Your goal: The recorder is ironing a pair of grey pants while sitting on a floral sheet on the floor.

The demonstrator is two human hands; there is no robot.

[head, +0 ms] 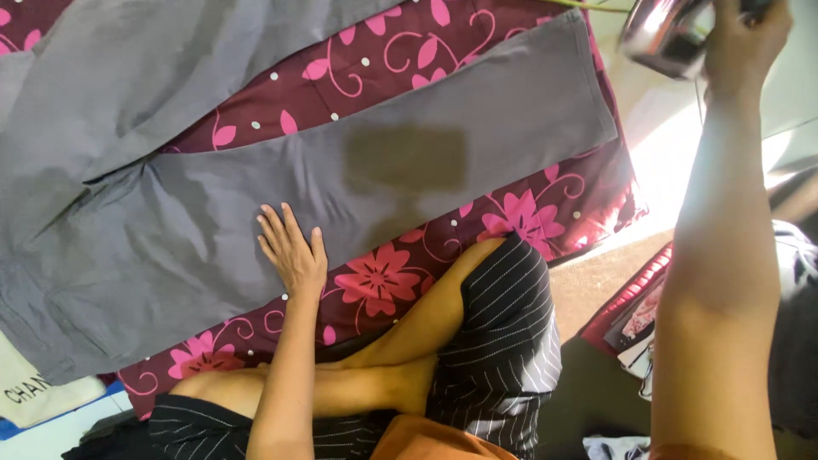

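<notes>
Two hands busy: left hand (294, 255) flat, fingers spread, pinning grey trousers (256, 196) on the floral cloth (520, 217); right hand (743, 38) grips a lifted iron (665, 34). Mid-pressing; next pass needs a smooth leg.

The trousers (213, 196) are plain grey, with one darker, brownish patch on a leg. The cloth (528, 213) under them is dark red with pink flowers, pink swirls and small white dots. The shorts (503, 332) are black with thin white stripes. The iron (665, 34) is shiny silver.
</notes>
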